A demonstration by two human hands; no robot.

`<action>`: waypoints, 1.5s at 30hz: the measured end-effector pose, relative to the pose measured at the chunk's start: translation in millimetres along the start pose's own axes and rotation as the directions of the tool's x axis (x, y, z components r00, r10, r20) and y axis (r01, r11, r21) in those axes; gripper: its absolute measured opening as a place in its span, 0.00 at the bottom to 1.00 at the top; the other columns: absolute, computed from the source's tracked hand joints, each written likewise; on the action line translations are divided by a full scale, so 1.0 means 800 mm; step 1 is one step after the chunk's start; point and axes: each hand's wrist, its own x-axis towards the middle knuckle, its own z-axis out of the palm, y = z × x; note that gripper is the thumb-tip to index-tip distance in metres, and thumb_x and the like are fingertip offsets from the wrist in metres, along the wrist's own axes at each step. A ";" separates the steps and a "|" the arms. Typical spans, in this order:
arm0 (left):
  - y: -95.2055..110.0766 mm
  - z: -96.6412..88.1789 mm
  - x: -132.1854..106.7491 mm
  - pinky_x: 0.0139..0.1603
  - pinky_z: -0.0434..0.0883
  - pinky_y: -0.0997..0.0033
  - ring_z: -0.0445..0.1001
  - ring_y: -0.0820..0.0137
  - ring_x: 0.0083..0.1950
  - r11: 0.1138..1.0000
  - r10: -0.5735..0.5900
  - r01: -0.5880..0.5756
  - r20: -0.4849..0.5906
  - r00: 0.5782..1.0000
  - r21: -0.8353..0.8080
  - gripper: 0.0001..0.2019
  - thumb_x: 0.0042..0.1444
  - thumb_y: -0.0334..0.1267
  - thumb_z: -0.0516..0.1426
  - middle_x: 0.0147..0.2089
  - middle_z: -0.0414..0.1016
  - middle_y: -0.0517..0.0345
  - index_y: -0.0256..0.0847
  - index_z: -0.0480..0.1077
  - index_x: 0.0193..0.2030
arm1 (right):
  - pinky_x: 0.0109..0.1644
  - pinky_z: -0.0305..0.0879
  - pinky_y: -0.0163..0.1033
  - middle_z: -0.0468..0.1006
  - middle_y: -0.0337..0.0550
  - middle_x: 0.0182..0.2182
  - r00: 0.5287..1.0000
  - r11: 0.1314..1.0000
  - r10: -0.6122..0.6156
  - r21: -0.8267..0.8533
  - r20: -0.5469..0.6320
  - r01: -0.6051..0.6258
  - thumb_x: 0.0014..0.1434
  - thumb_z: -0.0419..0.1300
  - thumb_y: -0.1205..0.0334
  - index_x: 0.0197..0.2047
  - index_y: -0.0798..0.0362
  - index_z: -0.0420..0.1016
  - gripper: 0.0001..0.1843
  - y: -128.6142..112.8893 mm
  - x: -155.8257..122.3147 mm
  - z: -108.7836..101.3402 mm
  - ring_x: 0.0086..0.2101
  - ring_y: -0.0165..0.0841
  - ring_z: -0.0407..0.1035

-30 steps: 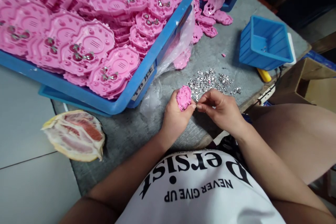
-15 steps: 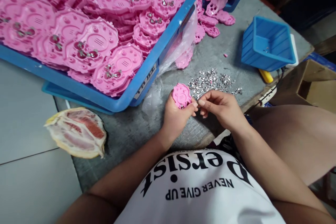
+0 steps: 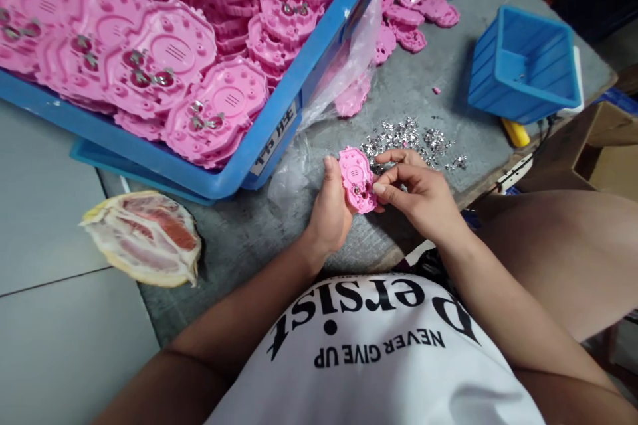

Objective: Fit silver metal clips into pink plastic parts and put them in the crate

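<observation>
My left hand (image 3: 333, 209) holds a pink plastic shell (image 3: 355, 172) from its left side and beneath, with the thumb raised off its face. Small metal bits show at the shell's lower end. At that end my right hand (image 3: 411, 189) has its thumb and index finger pinched together against the shell's right edge; whatever is between the fingertips is too small to make out. Just beyond the hands, a scatter of tiny shiny metal pieces (image 3: 403, 136) lies on the grey table (image 3: 239, 239).
A large blue crate (image 3: 219, 186) at the upper left holds stacked pink shells with metal pieces fitted. Loose pink parts (image 3: 411, 16) lie behind, beside a clear plastic bag (image 3: 343, 73). A small blue bin (image 3: 526, 73) stands right, a peeled pomelo (image 3: 144, 236) left, a cardboard box (image 3: 583, 146) beyond the edge.
The pink shell has turned and tilted in my left hand, showing its lower end, and the left thumb has lifted away. My right fingertips have come to the shell's edge. The view has shifted slightly.
</observation>
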 end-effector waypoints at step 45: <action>-0.002 0.003 -0.004 0.38 0.80 0.58 0.80 0.58 0.42 0.989 -0.063 0.068 -0.045 0.997 0.129 0.38 0.66 0.71 0.38 0.39 0.78 0.49 0.44 0.71 0.58 | 0.52 0.71 0.50 0.77 0.48 0.45 0.998 0.996 -0.028 -0.082 0.048 0.032 0.59 0.69 0.53 0.30 0.50 0.75 0.12 0.006 -0.003 0.004 0.46 0.41 0.72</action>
